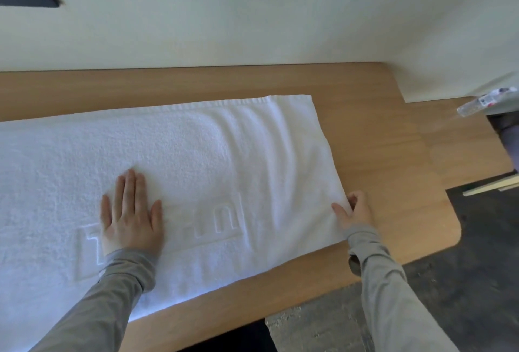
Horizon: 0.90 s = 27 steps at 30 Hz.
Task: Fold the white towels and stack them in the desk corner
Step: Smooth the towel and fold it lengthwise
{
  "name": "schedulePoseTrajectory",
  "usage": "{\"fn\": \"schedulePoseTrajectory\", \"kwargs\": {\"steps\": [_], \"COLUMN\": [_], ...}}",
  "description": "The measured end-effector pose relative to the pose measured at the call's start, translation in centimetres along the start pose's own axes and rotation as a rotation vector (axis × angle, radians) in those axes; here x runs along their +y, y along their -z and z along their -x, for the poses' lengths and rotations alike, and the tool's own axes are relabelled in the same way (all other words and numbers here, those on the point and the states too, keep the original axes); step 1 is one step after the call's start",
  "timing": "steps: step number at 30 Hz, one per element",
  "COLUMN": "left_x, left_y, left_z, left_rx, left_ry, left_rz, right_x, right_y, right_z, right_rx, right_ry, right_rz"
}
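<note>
Obs., standing by the desk:

- One white terry-cloth towel with a raised woven logo (196,155) lies spread flat on the light wooden surface (379,141). Its left part runs out of view. Its right short edge stops well short of the surface's rounded end. There are shallow ripples near that right end.
- Left hand (132,219): palm down on the towel, partly over the logo. Its fingers (130,189) are straight and close together, pressing and holding nothing.
- Right hand (355,208): at the towel's near right corner. The thumb lies on top and the fingers (354,197) curl at the hem, pinching the cloth.
- A clear plastic bottle with a printed label (477,103) lies at the far right, well apart from the towel.

Handling (judgement):
- The cloth is soft, limp and fairly light, with a thick pile that grips itself.
- Lifted at one point it will sag and drag its wrinkles along.
- It is best taken at both corners of the short edge, right at the hem.
- A flat hand can anchor the rest so the layer beneath does not creep.
- No fold is made yet
</note>
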State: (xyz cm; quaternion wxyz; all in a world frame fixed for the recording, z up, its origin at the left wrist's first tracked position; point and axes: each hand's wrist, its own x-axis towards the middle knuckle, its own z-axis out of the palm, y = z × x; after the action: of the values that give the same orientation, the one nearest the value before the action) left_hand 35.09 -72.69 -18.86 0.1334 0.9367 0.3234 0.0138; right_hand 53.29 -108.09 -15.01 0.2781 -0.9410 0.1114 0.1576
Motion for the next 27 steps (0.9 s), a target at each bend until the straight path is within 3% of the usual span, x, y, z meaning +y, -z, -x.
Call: {"fn": "schedulePoseTrajectory", "kwargs": {"steps": [3,7,15,20,24,27], "left_x": [0.0,0.2,0.4,0.3,0.4,0.5], "left_y": [0.0,0.2,0.5,0.6,0.7,0.8], "left_z": [0.0,0.0,0.1,0.1,0.1,0.1], "left_rx": [-0.002,-0.004,-0.020,-0.028,-0.035,-0.042], "left_ry": [0.002,0.005,0.006,0.000,0.003,0.006], "left_rz": [-0.001,-0.002,-0.020,-0.013,-0.010,-0.007], "right_x": [0.7,1.2,1.8,2.8,2.8,3.5], "right_y": [-1.0,-1.8,0.1,0.6,-0.1,0.1], "right_z": [1.8,2.9,1.1,1.0,1.1,1.0], "right_rx": [0.219,0.294,0.120,0.158,0.170,0.145], "right_ry": [-0.017,-0.040,-0.064,0.083,0.012,0.020], "right_rz": [0.004,-0.051,0.078,0.144,0.028,0.085]}}
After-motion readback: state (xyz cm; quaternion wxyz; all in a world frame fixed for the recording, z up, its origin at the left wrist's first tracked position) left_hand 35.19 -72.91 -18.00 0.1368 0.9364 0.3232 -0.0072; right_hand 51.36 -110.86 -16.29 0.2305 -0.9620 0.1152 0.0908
